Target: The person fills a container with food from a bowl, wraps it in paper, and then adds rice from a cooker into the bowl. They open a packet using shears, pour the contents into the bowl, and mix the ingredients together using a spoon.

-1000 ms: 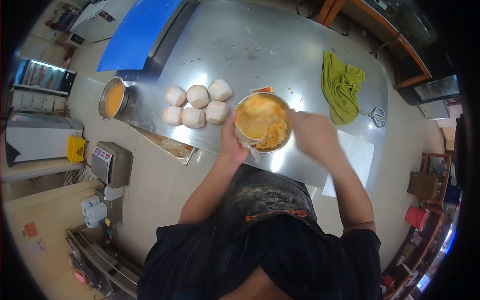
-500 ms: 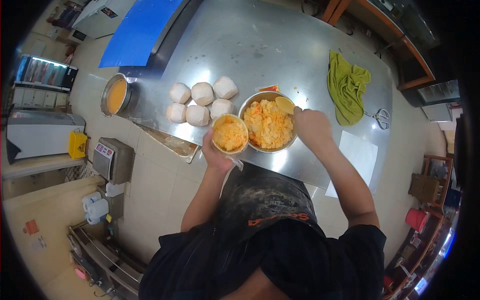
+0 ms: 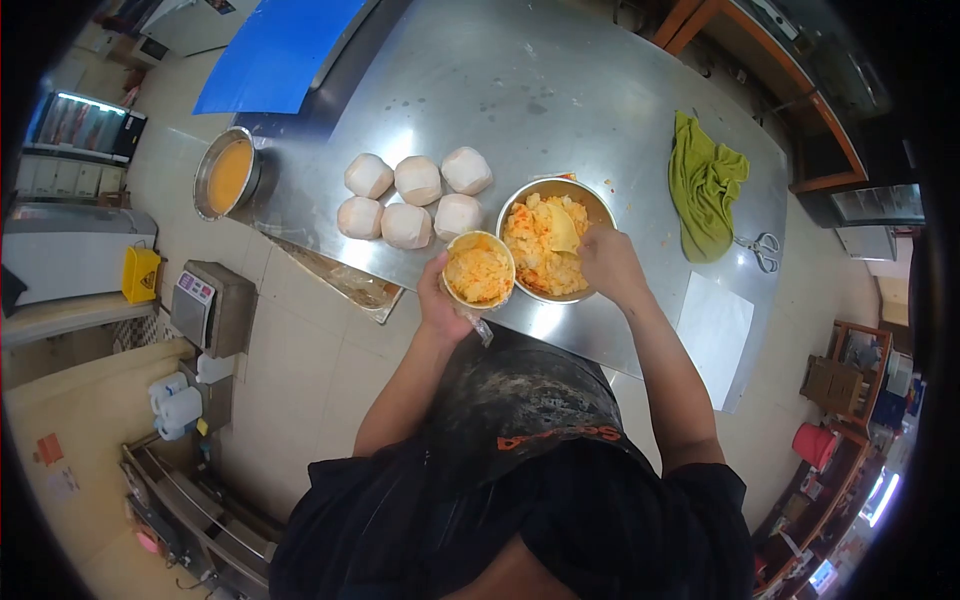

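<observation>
My left hand (image 3: 440,305) is wrapped round a cup (image 3: 480,271) filled with an orange-yellow crumbly mix, and a bit of clear plastic hangs below it. Right beside it on the table edge stands a metal bowl (image 3: 606,212) of the same mix (image 3: 533,230). Closed on the handle of a pale yellow scoop (image 3: 565,231), my right hand (image 3: 612,266) is at the bowl's right side. The scoop's blade is down in the mix. Several round white-wrapped balls (image 3: 407,227) sit in two rows left of the bowl.
A bowl of orange liquid (image 3: 232,175) stands at the table's left corner. A green cloth (image 3: 705,190), scissors (image 3: 765,251) and a white sheet (image 3: 716,325) lie on the right of the steel table (image 3: 560,100). A blue board (image 3: 280,55) is at the back left.
My right hand has moved the scoop from the bowl's upper right rim down into the mix. My left hand still holds the cup beside the bowl. The whole view has shifted slightly.
</observation>
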Tool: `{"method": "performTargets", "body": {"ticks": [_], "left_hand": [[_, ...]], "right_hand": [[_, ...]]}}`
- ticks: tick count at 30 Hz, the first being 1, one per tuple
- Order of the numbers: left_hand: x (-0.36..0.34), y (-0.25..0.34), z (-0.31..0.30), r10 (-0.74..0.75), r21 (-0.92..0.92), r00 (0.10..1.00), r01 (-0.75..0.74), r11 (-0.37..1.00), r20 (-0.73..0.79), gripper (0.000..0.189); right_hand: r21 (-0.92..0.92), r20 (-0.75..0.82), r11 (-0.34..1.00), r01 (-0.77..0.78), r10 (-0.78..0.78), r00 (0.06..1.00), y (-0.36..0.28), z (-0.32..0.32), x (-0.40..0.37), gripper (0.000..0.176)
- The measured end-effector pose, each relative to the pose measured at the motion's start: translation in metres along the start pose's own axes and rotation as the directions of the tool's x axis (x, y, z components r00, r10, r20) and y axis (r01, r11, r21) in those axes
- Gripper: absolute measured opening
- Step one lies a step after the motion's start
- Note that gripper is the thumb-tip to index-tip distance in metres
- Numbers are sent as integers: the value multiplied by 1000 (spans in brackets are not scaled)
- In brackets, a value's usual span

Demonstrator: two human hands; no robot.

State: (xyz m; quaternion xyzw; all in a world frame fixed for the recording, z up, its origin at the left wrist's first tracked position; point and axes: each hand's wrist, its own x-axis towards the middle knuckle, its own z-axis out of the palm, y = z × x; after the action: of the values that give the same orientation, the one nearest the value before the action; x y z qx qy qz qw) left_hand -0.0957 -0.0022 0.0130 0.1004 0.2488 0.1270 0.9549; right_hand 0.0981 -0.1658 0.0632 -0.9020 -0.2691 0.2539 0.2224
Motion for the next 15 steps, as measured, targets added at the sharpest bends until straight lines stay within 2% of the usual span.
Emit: {"method": "performTargets", "body": {"ticks": [5, 7, 10, 12, 15], "left_hand": [[9, 11, -1, -79, 23, 995, 78, 997, 61, 57], [9, 15, 7, -86, 91, 996, 86, 992, -4, 56], [13, 22, 7, -97, 160, 995, 101, 982, -33, 55], [13, 26, 5, -107, 189, 994, 112, 976, -35, 55], [17, 33, 2, -103, 202, 994, 106, 974, -25, 56]], "right_hand": [[78, 9, 996, 49, -50, 999, -17, -1, 7, 16], [128, 44, 990, 52, -58, 997, -16, 10, 13, 14], [59, 27, 998, 2, -4, 1000, -22, 21, 10, 15], [222, -1, 975, -4, 4, 1000, -9, 37, 12, 13], [451, 80, 884, -124, 98, 992, 2, 37, 6, 11]]}}
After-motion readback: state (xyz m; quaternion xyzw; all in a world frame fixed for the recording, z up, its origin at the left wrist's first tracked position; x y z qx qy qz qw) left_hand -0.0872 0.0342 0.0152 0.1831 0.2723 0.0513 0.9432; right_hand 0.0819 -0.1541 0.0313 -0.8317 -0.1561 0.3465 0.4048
